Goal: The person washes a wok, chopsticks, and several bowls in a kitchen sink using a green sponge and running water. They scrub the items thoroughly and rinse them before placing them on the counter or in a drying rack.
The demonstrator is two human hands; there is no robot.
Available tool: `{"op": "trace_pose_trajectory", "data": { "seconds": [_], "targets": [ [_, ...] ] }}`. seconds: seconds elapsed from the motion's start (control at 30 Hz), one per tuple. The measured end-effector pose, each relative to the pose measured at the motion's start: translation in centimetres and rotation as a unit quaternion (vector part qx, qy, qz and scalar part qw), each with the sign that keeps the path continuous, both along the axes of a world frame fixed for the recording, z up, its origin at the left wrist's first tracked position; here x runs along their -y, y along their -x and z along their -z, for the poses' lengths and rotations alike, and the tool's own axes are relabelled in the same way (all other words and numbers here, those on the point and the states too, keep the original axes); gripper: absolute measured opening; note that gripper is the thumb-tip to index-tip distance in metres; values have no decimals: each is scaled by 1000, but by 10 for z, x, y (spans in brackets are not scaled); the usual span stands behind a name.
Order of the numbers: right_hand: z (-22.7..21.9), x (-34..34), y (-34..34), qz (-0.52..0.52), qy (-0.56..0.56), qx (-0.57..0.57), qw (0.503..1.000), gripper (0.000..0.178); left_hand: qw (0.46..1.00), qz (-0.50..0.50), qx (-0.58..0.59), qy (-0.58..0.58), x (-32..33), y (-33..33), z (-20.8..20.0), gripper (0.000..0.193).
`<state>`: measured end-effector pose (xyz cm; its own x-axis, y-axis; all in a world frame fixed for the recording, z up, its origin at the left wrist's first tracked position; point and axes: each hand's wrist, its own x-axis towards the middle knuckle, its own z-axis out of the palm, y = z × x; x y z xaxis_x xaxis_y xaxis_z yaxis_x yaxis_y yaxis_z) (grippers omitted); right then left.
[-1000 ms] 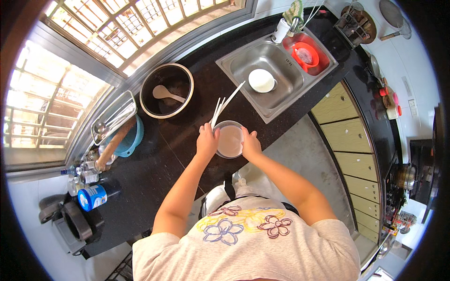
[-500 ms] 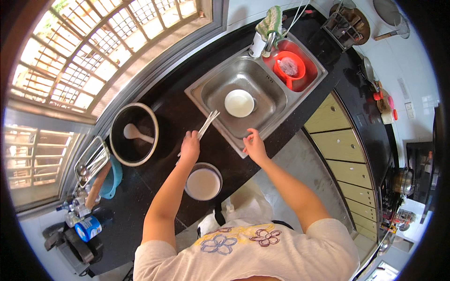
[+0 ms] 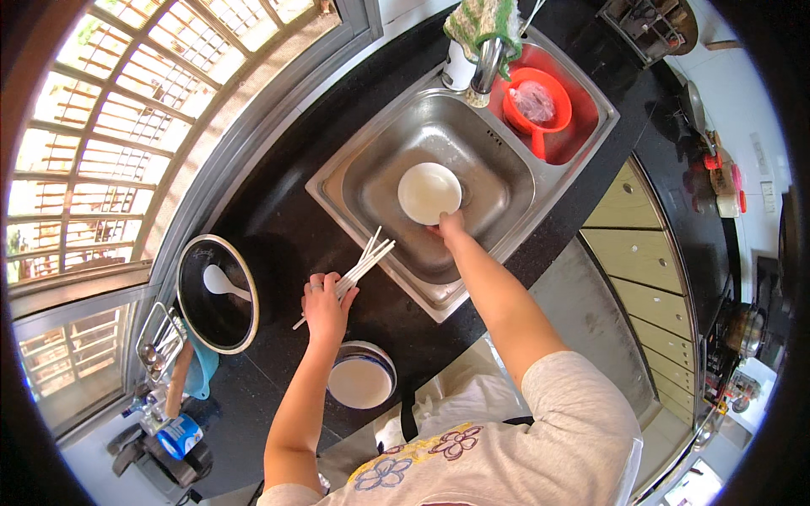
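My left hand (image 3: pixel 325 308) is closed round a bundle of several pale chopsticks (image 3: pixel 364 266), held over the dark counter with their ends reaching toward the sink's edge. Inside the large basin of the steel sink (image 3: pixel 498 240) is a white bowl (image 3: pixel 429 194). My right hand (image 3: pixel 449 226) grips the near rim of that bowl, its fingertips partly hidden. Just below my left hand stands a stack of bowls (image 3: pixel 360 384) on the counter, the top one pale inside.
A black pot (image 3: pixel 198 312) with a white rice paddle (image 3: pixel 226 283) stands left. The smaller basin contains a red plastic scoop (image 3: pixel 537 126) with a clear bag. A faucet (image 3: pixel 484 76) draped with a green cloth rises behind. A blue basin (image 3: pixel 201 371) sits near the window.
My right hand has reached forward into the sink and taken hold of the white bowl's rim. My left hand keeps the chopsticks. The view has shifted closer to the sink.
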<state>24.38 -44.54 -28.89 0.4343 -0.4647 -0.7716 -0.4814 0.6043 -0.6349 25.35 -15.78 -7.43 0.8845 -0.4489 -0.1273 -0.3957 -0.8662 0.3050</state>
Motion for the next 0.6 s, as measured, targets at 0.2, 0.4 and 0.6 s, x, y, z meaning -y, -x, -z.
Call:
{"op": "trace_pose_trajectory", "data": {
  "seconds": [0.2, 0.4, 0.6],
  "targets": [
    [-25, -3, -4, 85, -123, 34, 988, 31, 995, 24, 70, 59, 17, -5, -3, 36],
    [-23, 23, 6, 176, -547, 85, 814, 28, 983, 62, 73, 154, 55, -15, -20, 33],
    [-109, 6, 14, 221, -613, 95, 753, 30, 971, 37, -57, 229, 100, -25, -23, 51]
  ]
}}
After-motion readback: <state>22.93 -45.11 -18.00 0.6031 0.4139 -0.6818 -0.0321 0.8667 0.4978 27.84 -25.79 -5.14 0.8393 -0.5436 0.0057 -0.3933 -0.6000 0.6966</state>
